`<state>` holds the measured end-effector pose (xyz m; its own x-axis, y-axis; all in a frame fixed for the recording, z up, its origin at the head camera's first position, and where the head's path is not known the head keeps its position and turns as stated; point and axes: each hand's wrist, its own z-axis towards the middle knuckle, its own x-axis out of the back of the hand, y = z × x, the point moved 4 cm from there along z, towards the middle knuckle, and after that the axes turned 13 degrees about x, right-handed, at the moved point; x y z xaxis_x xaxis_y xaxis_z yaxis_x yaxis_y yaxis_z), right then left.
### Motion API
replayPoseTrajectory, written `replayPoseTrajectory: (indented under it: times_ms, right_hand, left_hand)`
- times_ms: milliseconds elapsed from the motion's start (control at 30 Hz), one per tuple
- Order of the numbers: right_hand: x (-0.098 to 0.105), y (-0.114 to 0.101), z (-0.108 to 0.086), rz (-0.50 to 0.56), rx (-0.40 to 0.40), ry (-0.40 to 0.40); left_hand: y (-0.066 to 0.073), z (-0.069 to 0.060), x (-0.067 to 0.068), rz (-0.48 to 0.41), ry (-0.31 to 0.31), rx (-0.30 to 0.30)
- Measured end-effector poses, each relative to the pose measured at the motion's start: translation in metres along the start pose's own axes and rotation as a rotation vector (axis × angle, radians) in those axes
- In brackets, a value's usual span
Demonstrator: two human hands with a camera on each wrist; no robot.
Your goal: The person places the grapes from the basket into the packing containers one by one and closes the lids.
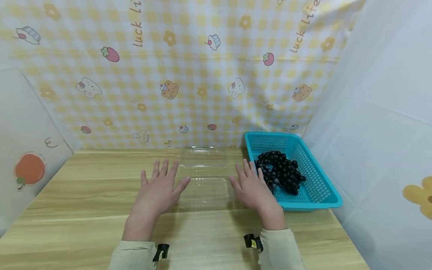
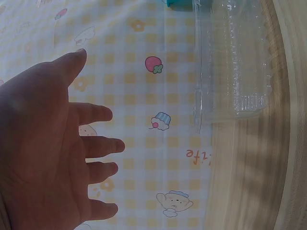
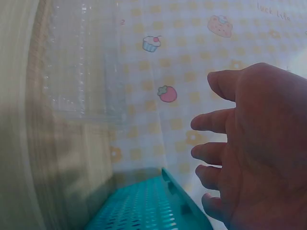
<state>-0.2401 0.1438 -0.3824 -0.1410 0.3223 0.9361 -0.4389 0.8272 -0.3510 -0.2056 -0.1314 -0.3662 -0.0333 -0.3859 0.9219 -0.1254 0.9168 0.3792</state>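
A clear plastic clamshell box (image 1: pixel 206 191) lies on the table with its lid folded back toward the patterned cloth. To its left is my left hand (image 1: pixel 158 193), fingers spread and holding nothing. My right hand (image 1: pixel 251 187) is on the box's other side, also spread, between it and a blue basket (image 1: pixel 324 193). Dark grapes (image 1: pixel 281 170) are heaped in that basket. In the left wrist view the clear box (image 2: pixel 247 62) is apart from the left hand (image 2: pixel 43 148). The right wrist view shows the right hand (image 3: pixel 268 148) touching nothing, with the basket (image 3: pixel 144 206) below.
The wood-grain table (image 1: pixel 84 210) runs up to a yellow checked cloth (image 1: pixel 202 75) hanging behind it. White sheets (image 1: pixel 381 112) hang at both sides. The basket sits near the table's right edge.
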Motion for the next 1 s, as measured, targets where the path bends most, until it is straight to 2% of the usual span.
replayPoseTrajectory:
  times_ms: [267,433,567,800,1000]
  right_hand:
    - [0.026,-0.003,-0.002,0.014,0.008,-0.015]
    - [0.054,-0.002,-0.002,0.003,0.017,-0.031]
    - [0.085,0.005,0.002,-0.022,-0.013,-0.096]
    - [0.13,0.038,0.016,-0.047,-0.11,-0.218]
    - [0.142,0.075,0.033,-0.124,-0.153,-0.304]
  left_hand:
    - [-0.002,0.001,0.0,-0.005,-0.011,-0.005]
    - [-0.008,0.003,-0.006,-0.022,-0.063,-0.006]
    - [-0.019,0.006,-0.019,-0.091,-0.133,0.001]
    - [-0.039,0.006,-0.046,-0.239,-0.227,0.01]
    - [-0.047,0.004,-0.059,-0.344,-0.28,0.002]
